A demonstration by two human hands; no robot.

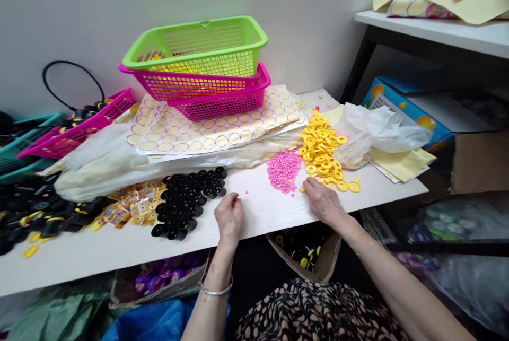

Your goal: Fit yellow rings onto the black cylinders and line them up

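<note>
My left hand (pixel 229 217) rests closed at the table's front edge, just right of a group of black cup-shaped pieces (pixel 183 204). Its curled fingers hide whatever may be in them. My right hand (pixel 323 201) is also closed, thumb and fingers together, beside a pile of small pink beads (pixel 283 170) and a heap of yellow rings (pixel 321 145). A speck of yellow shows by its fingertips, but I cannot tell whether it is held. One loose pink bead (pixel 246 192) lies near my left hand.
Small printed packets (pixel 137 204) lie left of the black cups. Behind, a green basket (pixel 199 60) is stacked on pink baskets (pixel 222 106) over sticker sheets (pixel 191 139). A plastic bag (pixel 384 128) sits right. Below the table edge stands a carton (pixel 292 264) with black-and-yellow pieces.
</note>
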